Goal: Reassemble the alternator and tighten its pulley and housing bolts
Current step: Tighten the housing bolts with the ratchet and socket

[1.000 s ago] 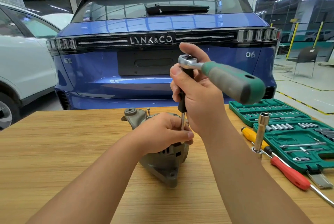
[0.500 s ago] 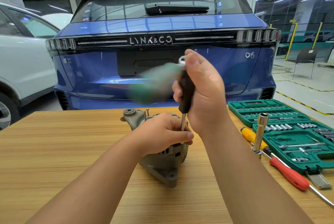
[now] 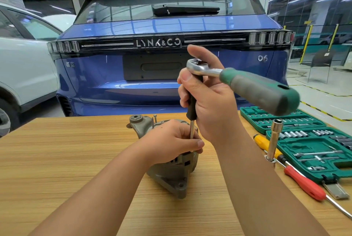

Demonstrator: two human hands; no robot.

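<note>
A grey alternator [image 3: 172, 174] stands on the wooden table [image 3: 57, 159]. My left hand [image 3: 171, 140] grips its top and steadies the thin steel shaft of a black-handled driver extension [image 3: 192, 110] that stands upright on it. My right hand [image 3: 211, 102] holds that black handle. A ratchet wrench [image 3: 253, 85] with a green and grey handle sits on top of the extension, its handle pointing right and toward me. The fastener under the shaft is hidden by my left hand.
A green socket set case [image 3: 304, 140] lies open at the right. Beside it lie a yellow screwdriver [image 3: 266, 145], a red screwdriver [image 3: 304, 184] and an upright long socket [image 3: 274, 138]. A blue car [image 3: 167, 64] stands just beyond the table's far edge.
The ratchet handle swung left half a second ago and is now back on the right. Both hands and the alternator stayed in place.
</note>
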